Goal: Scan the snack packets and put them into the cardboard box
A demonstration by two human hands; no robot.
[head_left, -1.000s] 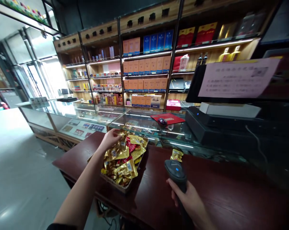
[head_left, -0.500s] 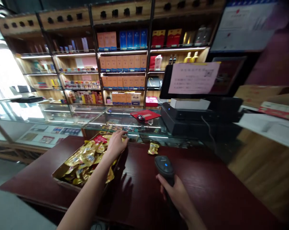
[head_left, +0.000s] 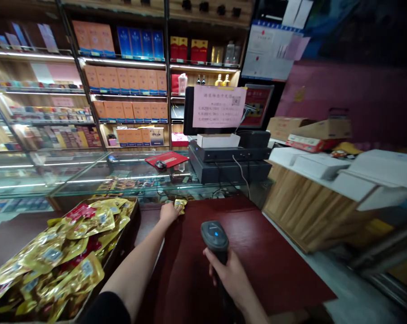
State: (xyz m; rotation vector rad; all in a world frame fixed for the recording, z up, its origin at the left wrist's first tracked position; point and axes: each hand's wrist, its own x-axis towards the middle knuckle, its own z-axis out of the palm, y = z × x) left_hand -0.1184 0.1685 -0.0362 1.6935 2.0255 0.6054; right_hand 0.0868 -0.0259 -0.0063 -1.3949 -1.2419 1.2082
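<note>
At the far edge of the dark red table (head_left: 257, 265), my left hand (head_left: 168, 213) has its fingers closed on a small gold packet (head_left: 181, 205). My right hand (head_left: 228, 274) is wrapped round the handle of a black barcode scanner (head_left: 215, 236), which shows a blue light and is held above the table. To the left of my left arm is an open box (head_left: 125, 234) full of gold foil packets (head_left: 51, 252), with a few red ones (head_left: 82, 211) among them.
Beyond the table is a glass counter (head_left: 122, 168) with a red mat (head_left: 171, 158) and a mouse (head_left: 160, 164). A monitor (head_left: 190, 110) with a pink sheet stands above a black cash drawer (head_left: 228, 172). White boxes (head_left: 321, 165) lie on a wooden cabinet (head_left: 301, 207) at right. Stocked shelves line the back.
My left hand has moved from the box's far corner to the gold packet and closed on it. The view has turned right. The scanner is still in my right hand.
</note>
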